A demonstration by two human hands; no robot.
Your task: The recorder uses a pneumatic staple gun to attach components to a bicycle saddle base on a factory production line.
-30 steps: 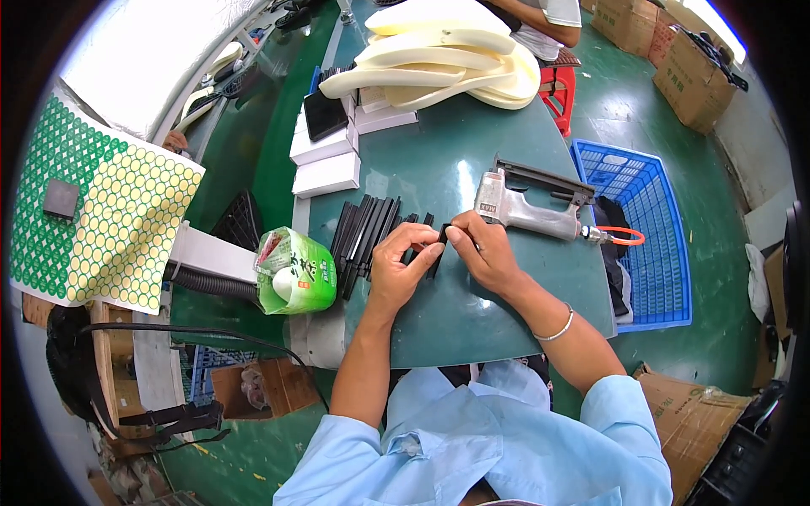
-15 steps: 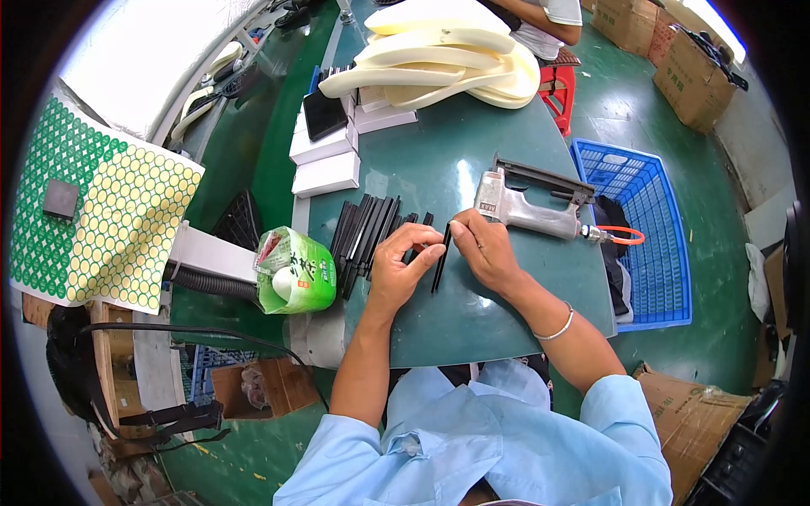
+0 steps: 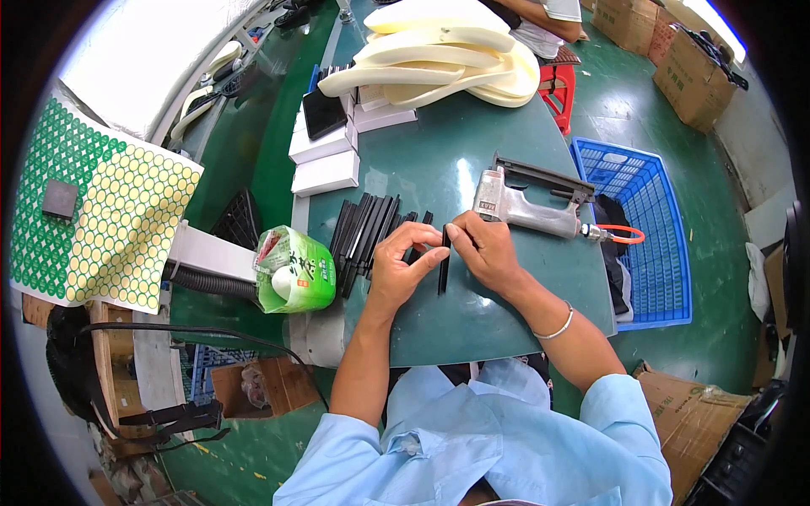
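Observation:
A thin black strip [image 3: 444, 274] stands out between my hands over the green table. My right hand [image 3: 488, 250] pinches its upper end between thumb and bent forefinger. My left hand [image 3: 400, 268] is closed beside it, thumb and fingertips meeting against the strip. Some black pieces show behind the left fingers; whether those are held or lie on the table is hidden. Left of my hands lies a pile of similar black strips [image 3: 361, 240]. A metal air staple gun [image 3: 527, 209] with an orange-red hose rests on the table beyond my right hand.
Cream foam pieces [image 3: 447, 63] are heaped at the far end, near white boxes [image 3: 326, 174] and a black phone-like slab [image 3: 325, 114]. A green plastic container [image 3: 308, 274] sits at the left edge. A blue crate [image 3: 654, 244] stands right of the table; another person [image 3: 548, 17] sits beyond.
The black strip has turned in my fingers, from leaning to nearly upright in view, with its broader side showing. Both hands have barely moved.

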